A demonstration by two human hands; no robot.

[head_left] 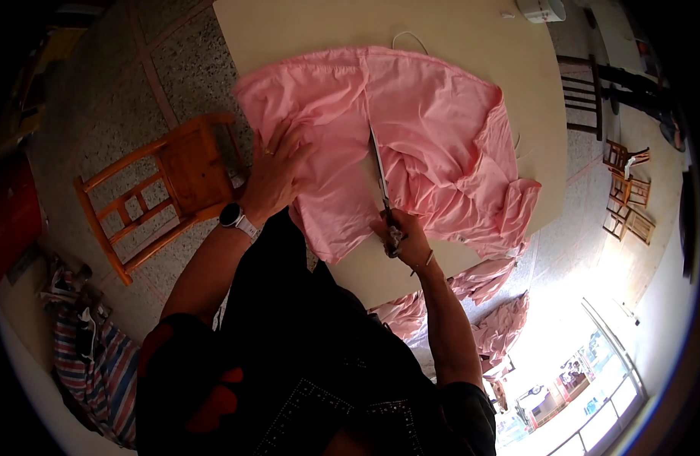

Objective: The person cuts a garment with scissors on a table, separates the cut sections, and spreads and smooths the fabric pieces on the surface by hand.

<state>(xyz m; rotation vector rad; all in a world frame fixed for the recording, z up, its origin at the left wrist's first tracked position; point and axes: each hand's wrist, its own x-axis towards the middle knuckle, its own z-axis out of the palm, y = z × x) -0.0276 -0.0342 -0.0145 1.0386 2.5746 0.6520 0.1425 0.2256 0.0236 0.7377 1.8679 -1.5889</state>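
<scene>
That crumpled pink garment [327, 144] looks like soft matt cloth, all wrinkles, and the long grey scissors [380, 171] have smooth metal blades with a bit of shine. The orange-brown chair [192, 171] is wood with a glossy, varnished-looking finish, while the beige tabletop [304, 26] seems smooth and fairly matt, and the speckled grey floor [201, 72] reads kinda like stone.

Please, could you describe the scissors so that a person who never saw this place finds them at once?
Find the big pale table, then the pink cloth spread on it. The scissors reach into this cloth from its near edge, handles in the right hand, blades pointing away from the person. Unlike the cloth beside them, they are straight, narrow and metallic.
</scene>
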